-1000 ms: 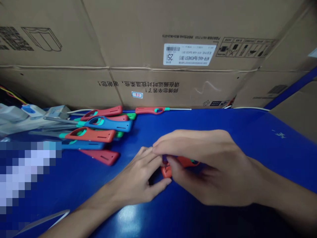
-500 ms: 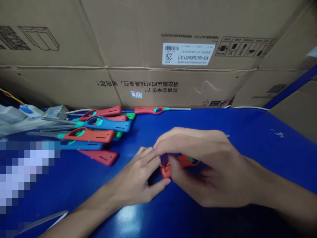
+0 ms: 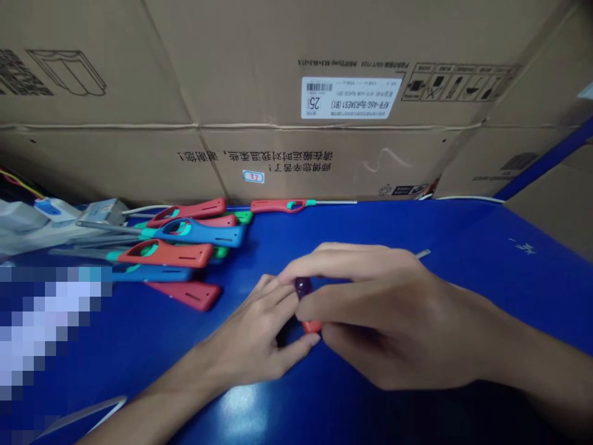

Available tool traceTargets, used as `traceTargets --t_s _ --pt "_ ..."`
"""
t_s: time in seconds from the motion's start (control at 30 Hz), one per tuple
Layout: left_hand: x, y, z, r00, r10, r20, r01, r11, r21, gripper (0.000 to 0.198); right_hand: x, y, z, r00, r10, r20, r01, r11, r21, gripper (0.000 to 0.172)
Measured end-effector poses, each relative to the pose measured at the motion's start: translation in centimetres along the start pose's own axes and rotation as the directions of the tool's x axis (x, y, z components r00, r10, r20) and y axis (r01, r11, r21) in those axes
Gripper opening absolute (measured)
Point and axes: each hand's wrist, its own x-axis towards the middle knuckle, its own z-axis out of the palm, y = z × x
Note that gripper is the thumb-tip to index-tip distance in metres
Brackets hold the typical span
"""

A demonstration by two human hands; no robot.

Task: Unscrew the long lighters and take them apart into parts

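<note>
An orange gas lighter [image 3: 312, 326] with a long nozzle lies on the blue table, mostly covered by my hands. The fingers of my left hand [image 3: 259, 330] close around its handle end, the thumb against the near edge. My right hand [image 3: 384, 315] is closed on a small screwdriver with a dark purple handle [image 3: 303, 286], held upright above that end of the lighter. My right fingers hide the screwdriver's shaft and tip. A bit of metal nozzle [image 3: 422, 253] shows beyond my right knuckles.
Several red, blue, orange and green lighters [image 3: 204, 235] lie piled at the left. One red lighter [image 3: 273, 206] lies along the back, against a large cardboard box [image 3: 259, 142]. A power strip [image 3: 65, 228] with plugs and cables sits at the far left.
My right fingers have shifted around the screwdriver and now cover its shaft and more of the orange lighter. My left hand stays in place.
</note>
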Motion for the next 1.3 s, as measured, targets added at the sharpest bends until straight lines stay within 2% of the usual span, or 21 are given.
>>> traceTargets --t_s 0.07,0.2,0.37,0.43,0.57,0.67,0.8,0.87,0.97,1.03,1.13,1.17,1.23,1.3 --pt "0.0 0.0 0.0 1.000 -0.012 -0.013 0.011 1.000 -0.012 0.018 0.0 -0.1 0.1 1.000 -0.002 0.020 0.001 1.000 0.030 0.023" --pt "-0.1 0.0 0.0 1.000 -0.018 -0.020 0.018 1.000 -0.025 0.025 0.0 -0.3 1.0 0.999 0.024 -0.021 -0.023 1.000 0.018 0.024" --pt "-0.2 0.0 0.1 0.998 -0.043 0.054 0.045 0.998 -0.041 0.022 -0.4 -0.2 1.4 0.981 0.096 -0.169 -0.102 0.994 -0.026 0.028" --pt "-0.1 -0.1 0.1 0.998 -0.030 0.061 0.032 0.999 -0.033 0.025 -0.6 -0.4 1.2 0.974 0.138 -0.181 -0.139 0.990 0.007 0.034" --pt "-0.2 -0.2 0.1 1.000 0.021 0.018 -0.021 1.000 0.002 0.030 -0.5 -0.8 0.8 0.984 0.177 -0.033 -0.174 0.982 0.078 0.034" --pt "-0.1 -0.3 0.0 1.000 0.022 0.018 -0.022 1.000 0.003 0.036 -0.1 -0.7 1.0 0.983 0.166 0.077 -0.168 0.985 0.025 0.030" --pt "0.1 -0.1 -0.2 0.997 0.070 -0.018 -0.070 0.998 -0.006 0.016 0.4 -0.2 1.7 0.968 0.166 0.186 -0.151 0.984 -0.092 0.022" --pt "0.1 0.0 -0.1 0.996 0.081 -0.025 -0.080 0.996 0.036 0.013 0.5 0.0 1.8 0.958 0.187 0.216 -0.157 0.976 -0.150 0.021" --pt "0.1 0.0 0.0 0.998 0.061 0.014 -0.062 0.993 0.097 0.011 0.5 -0.4 2.0 0.966 0.174 0.190 -0.126 0.963 -0.238 0.013" --pt "0.1 0.0 -0.1 0.998 0.040 0.043 -0.044 0.994 0.100 0.008 0.1 -0.9 3.4 0.981 0.080 0.179 -0.030 0.963 -0.267 0.005" --pt "0.2 0.0 -0.3 0.996 0.045 0.079 -0.051 0.996 0.072 0.017 -1.0 -1.2 8.5 0.978 -0.110 0.176 0.153 0.954 -0.257 0.011" --pt "0.2 0.0 -0.3 0.996 0.049 0.080 -0.055 0.996 0.065 0.019 -1.4 -1.2 10.6 0.985 -0.086 0.150 0.123 0.957 -0.264 0.018" --pt "0.2 0.2 -0.3 0.997 0.047 0.064 -0.051 0.997 0.064 0.018 -2.4 -1.0 14.1 0.977 -0.003 0.215 0.067 0.955 -0.288 0.032" --pt "0.2 0.2 -0.2 0.998 0.038 0.052 -0.041 0.997 0.059 0.013 -3.0 -0.9 15.3 0.948 -0.094 0.305 0.165 0.962 -0.219 0.029"
